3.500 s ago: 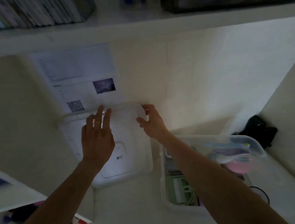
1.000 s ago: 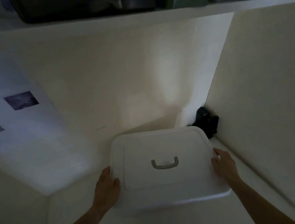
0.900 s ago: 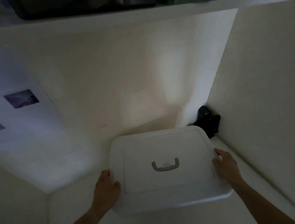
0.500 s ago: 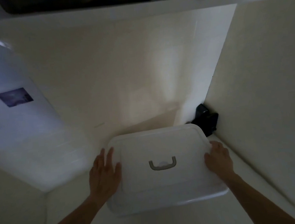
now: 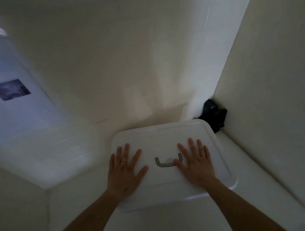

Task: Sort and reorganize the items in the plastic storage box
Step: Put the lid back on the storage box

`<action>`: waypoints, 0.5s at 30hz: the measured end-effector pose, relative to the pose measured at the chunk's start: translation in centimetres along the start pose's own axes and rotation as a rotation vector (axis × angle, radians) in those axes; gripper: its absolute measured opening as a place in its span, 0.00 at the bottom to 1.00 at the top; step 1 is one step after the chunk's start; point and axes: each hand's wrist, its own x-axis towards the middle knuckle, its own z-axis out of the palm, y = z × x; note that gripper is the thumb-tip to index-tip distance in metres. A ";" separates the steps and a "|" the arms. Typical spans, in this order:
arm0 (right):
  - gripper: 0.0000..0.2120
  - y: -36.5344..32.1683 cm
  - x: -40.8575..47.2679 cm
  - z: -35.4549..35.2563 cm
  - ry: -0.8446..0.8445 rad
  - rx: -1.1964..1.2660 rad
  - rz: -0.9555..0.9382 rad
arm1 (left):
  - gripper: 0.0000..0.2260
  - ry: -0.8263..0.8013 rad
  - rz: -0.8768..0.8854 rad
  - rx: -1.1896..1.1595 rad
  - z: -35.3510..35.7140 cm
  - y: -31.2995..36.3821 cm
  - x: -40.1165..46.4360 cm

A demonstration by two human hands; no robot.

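Left hand [image 5: 124, 169] and right hand [image 5: 196, 161] press flat, fingers spread, on the white rigid plastic storage box lid [image 5: 168, 145], lower centre; probably light and slick, best lifted by its grey handle [image 5: 168, 162].

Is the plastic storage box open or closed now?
Closed: the white lid covers the storage box, both hands pressing flat on it.

Both hands, left [image 5: 125, 169] and right [image 5: 195, 162], lie flat, fingers spread, forearms extended.
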 end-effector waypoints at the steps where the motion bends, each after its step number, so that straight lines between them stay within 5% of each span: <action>1: 0.34 0.0 0.0 0.0 -0.002 0.000 0.003 | 0.32 -0.014 0.001 -0.015 -0.1 -0.1 0.0; 6: 0.36 0.0 0.1 -0.8 -0.030 0.020 0.009 | 0.33 -0.081 0.001 -0.113 -0.6 -0.7 0.3; 15: 0.33 -0.7 -5.7 -0.6 0.092 0.115 0.016 | 0.25 0.095 0.109 -0.084 -0.8 0.6 -4.4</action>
